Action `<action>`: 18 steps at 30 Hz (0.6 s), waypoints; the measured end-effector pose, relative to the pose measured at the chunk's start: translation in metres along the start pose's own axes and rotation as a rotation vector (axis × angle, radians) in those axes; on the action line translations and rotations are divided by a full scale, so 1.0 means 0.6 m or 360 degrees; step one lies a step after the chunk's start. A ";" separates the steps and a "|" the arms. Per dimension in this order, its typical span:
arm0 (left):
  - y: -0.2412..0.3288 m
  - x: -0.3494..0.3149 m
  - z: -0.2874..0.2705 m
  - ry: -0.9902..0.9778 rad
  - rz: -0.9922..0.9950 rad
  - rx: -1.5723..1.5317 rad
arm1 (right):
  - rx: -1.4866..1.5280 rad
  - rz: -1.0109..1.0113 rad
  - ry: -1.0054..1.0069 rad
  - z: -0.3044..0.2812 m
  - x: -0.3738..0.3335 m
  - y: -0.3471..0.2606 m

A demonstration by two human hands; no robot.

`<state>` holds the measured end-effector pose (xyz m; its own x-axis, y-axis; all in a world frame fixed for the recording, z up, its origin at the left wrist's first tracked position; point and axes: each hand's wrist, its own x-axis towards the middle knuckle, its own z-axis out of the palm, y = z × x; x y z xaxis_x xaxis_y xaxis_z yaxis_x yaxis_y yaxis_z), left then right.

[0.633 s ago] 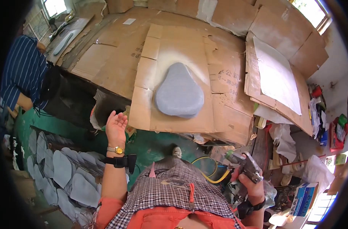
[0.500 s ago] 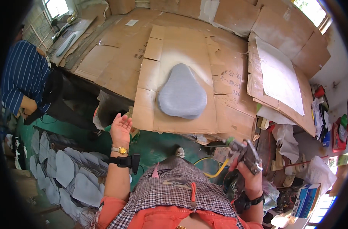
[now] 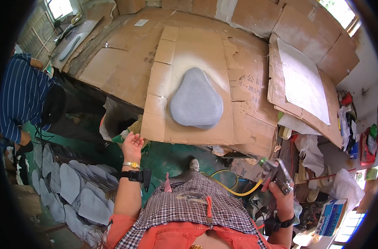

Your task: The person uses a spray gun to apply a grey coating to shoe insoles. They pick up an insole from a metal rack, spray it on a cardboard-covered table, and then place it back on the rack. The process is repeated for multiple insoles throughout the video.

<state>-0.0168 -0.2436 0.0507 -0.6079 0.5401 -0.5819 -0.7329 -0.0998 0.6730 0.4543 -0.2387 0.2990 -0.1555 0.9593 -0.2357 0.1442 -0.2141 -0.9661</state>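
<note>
A grey, rounded triangular foam pad point(image 3: 196, 99) lies on a sheet of brown cardboard point(image 3: 178, 136) in the middle of the table; its lower edge shows a second layer underneath. My right hand point(image 3: 280, 194) is wrapped round a metal spray gun point(image 3: 282, 177), to the right of my apron and nearer to me than the table edge. A yellow hose point(image 3: 241, 194) runs toward the gun. My left hand point(image 3: 133, 146) is raised palm up just off the table's front edge, fingers loosely apart, holding nothing.
Several grey pads point(image 3: 71, 182) stand on a rack at the lower left. A sack point(image 3: 110, 124) hangs open below the table edge. A person in a striped shirt point(image 3: 23, 95) is at the left. White paper point(image 3: 304, 83) covers a slanted cardboard board at the right.
My right hand has moved right and slightly toward me with the spray gun. My left hand has dropped a little nearer to me. The other person's arm has moved lower.
</note>
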 end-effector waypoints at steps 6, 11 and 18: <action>-0.045 0.035 0.056 -0.0174 0.0000 0.0325 | 0.0246 0.0022 -0.0318 0.030 0.020 0.006; -0.096 0.056 0.121 -0.0268 0.0048 0.0839 | 0.0167 -0.0167 0.0089 0.038 0.035 -0.013; -0.181 0.148 0.156 -0.0303 0.0672 0.1606 | 0.0023 -0.0001 -0.0059 -0.012 0.015 -0.013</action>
<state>0.0376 -0.1066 -0.0313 -0.6297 0.7515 -0.1968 0.1596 0.3730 0.9140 0.4587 -0.2272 0.3050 -0.1915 0.9521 -0.2385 0.1300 -0.2162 -0.9676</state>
